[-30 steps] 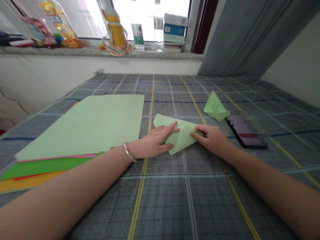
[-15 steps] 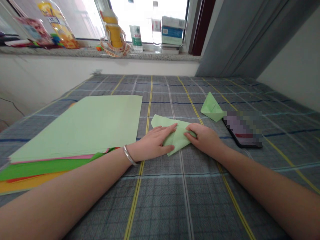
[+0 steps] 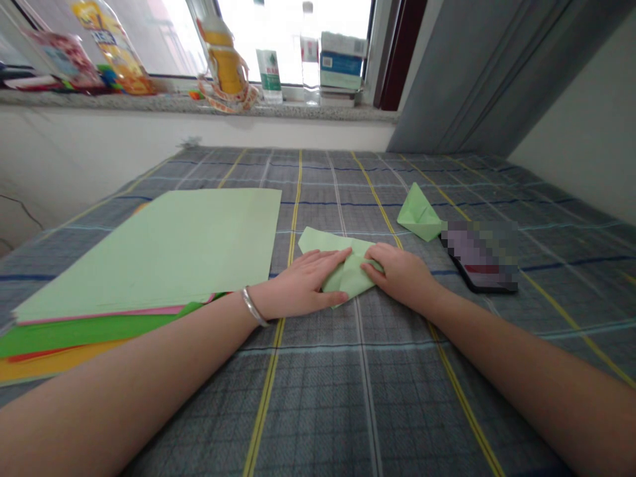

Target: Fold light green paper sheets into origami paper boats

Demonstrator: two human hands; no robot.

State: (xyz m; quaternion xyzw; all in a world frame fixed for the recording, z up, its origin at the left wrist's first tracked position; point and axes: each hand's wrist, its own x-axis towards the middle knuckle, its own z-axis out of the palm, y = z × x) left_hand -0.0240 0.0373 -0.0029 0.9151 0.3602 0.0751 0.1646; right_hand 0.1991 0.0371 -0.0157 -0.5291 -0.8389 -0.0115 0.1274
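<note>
A partly folded sheet of light green paper (image 3: 352, 278) lies on the checked cloth in front of me. My left hand (image 3: 303, 281) rests flat across its left part, fingers stretched out and thumb apart. At the paper's right end, my right hand (image 3: 401, 273) grips the edge between thumb and curled fingers. The creases under both hands are partly hidden. Beyond my right hand stands a folded green paper shape (image 3: 418, 215) with a pointed top, like a small boat.
A stack of coloured paper, light green sheet (image 3: 199, 245) on top, lies at the left. A phone (image 3: 479, 262) with a blurred screen lies at the right. Bottles, a box (image 3: 342, 63) and snack packets line the windowsill (image 3: 298, 111). A grey curtain (image 3: 467, 73) hangs at the right.
My right hand has shifted very slightly left along with the paper's right end. My left hand stays pressed in the same place on the paper. The view has moved a little.
</note>
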